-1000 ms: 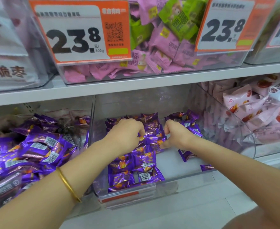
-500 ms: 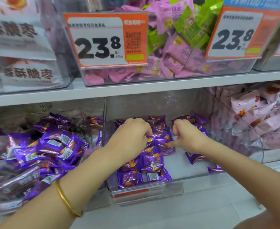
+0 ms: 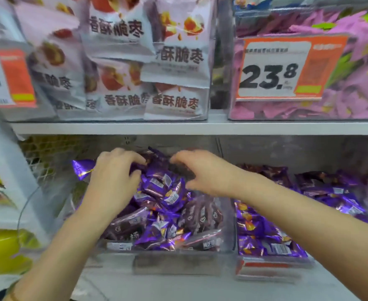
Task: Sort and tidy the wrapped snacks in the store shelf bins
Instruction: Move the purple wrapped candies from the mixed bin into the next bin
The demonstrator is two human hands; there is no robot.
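Nearest, a heap of shiny purple foil-wrapped snacks is seen filling a clear plastic shelf bin, with more purple wrappers in the neighbouring clear bin on its right. Over the back of the heap the left hand and right hand are held apart, fingers bent down onto the wrappers; whether anything is pinched cannot be told through the blur. Above the white shelf board, white printed bags and pink packets are stacked.
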